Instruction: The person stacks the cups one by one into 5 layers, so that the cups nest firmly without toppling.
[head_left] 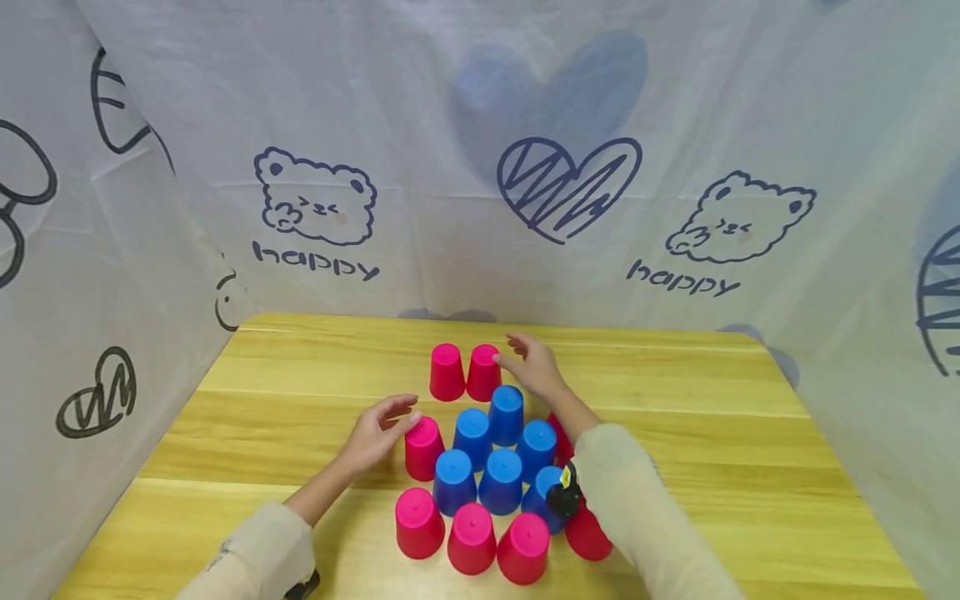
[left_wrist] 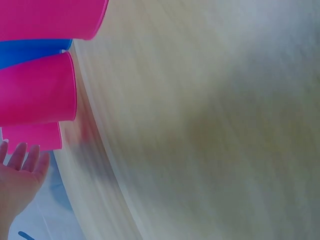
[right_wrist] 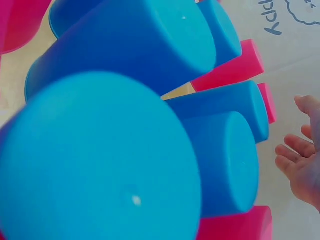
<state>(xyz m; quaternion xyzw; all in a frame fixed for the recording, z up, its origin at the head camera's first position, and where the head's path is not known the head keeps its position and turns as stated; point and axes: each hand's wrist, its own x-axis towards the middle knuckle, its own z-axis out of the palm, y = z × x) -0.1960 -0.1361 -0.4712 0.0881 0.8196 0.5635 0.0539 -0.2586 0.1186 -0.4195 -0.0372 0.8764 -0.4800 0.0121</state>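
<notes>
Upside-down pink cups and blue cups stand grouped on the wooden table. My left hand (head_left: 377, 435) is at the left side of a pink cup (head_left: 424, 450), its thumb tip by the cup's top edge; whether it touches, I cannot tell. Relaxed fingers of that hand (left_wrist: 20, 177) show in the left wrist view. At the back, my right hand (head_left: 536, 367) reaches beside the right one of two pink cups (head_left: 483, 375), thumb near its rim. In the right wrist view the right hand (right_wrist: 304, 160) has spread fingers and holds nothing. Several blue cups (head_left: 500, 482) fill the middle.
Three pink cups (head_left: 472, 540) line the front. Red cups (head_left: 588, 533) on the right are partly hidden by my right sleeve (head_left: 637, 500). Wooden tabletop (head_left: 720, 450) extends to both sides. A white patterned cloth (head_left: 442, 208) hangs behind the table.
</notes>
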